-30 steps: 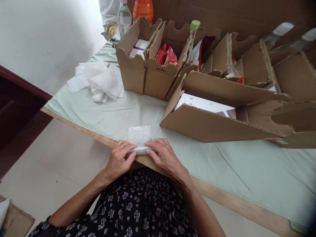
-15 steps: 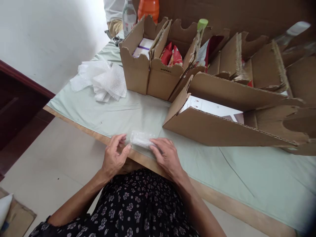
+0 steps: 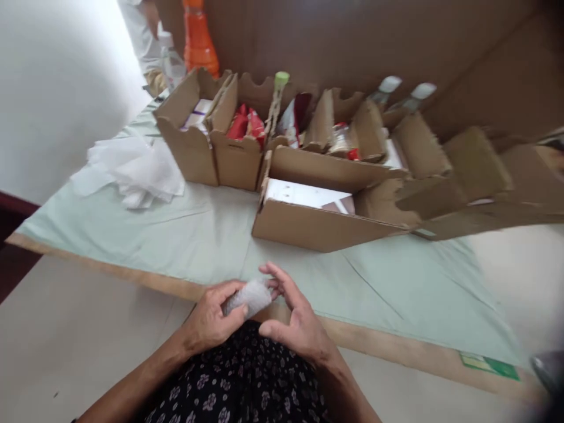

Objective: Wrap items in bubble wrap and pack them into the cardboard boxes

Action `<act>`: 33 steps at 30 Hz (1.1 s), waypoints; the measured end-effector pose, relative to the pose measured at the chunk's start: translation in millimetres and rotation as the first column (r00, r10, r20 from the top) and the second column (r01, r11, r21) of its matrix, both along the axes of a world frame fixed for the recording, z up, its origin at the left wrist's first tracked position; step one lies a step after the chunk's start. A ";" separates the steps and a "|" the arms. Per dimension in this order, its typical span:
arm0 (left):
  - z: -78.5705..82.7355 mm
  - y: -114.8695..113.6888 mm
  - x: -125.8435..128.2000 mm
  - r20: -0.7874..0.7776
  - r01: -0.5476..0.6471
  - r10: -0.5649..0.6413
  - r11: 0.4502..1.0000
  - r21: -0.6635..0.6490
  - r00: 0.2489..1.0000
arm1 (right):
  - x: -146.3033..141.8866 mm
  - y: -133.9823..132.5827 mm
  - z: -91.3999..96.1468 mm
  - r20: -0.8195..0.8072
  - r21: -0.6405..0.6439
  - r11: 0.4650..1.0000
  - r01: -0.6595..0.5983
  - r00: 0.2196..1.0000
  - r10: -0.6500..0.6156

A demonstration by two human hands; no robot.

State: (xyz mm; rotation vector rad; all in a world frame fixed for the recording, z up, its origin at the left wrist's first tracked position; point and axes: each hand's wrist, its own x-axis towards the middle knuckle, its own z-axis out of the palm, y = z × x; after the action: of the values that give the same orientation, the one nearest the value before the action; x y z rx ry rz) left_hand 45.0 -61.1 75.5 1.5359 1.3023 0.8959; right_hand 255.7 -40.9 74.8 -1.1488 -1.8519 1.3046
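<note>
A small bundle rolled in bubble wrap is held at the table's front edge; what lies inside the wrap is hidden. My left hand grips its left end, thumb in front and fingers behind. Beside its right end, my right hand has its fingers spread and the thumb apart. The fingertips of that hand are close to the wrap; whether they touch it I cannot tell.
Loose bubble wrap sheets lie at the table's left. A cardboard box with white packages stands ahead. Behind it are several cardboard bins with red packets, and bottles. A person's hand shows at top left.
The wrapped bundle has been lifted off the table edge and tilted, now in my left hand. My right hand has let go and opened. The camera view has turned right.
</note>
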 end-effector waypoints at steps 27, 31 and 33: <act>-46.9 39.0 25.8 0.008 -0.058 0.059 0.936 0.346 0.998 | 106.5 159.0 152.0 0.900 0.399 0.903 -0.158 0.258 -0.352; -47.8 39.6 24.5 -0.002 -0.052 0.056 0.934 0.352 0.998 | 102.5 177.3 154.4 0.944 0.213 0.939 -0.271 0.304 -0.127; -49.6 39.3 24.6 -0.008 -0.051 0.058 0.936 0.347 0.998 | 98.7 185.5 152.6 0.967 0.138 0.944 -0.298 0.246 -0.064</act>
State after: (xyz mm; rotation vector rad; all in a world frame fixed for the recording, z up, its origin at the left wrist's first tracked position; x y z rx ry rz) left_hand 69.6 -21.7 25.9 1.7873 1.2515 1.1995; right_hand 354.4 144.7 227.3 -1.8949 -2.9138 0.1270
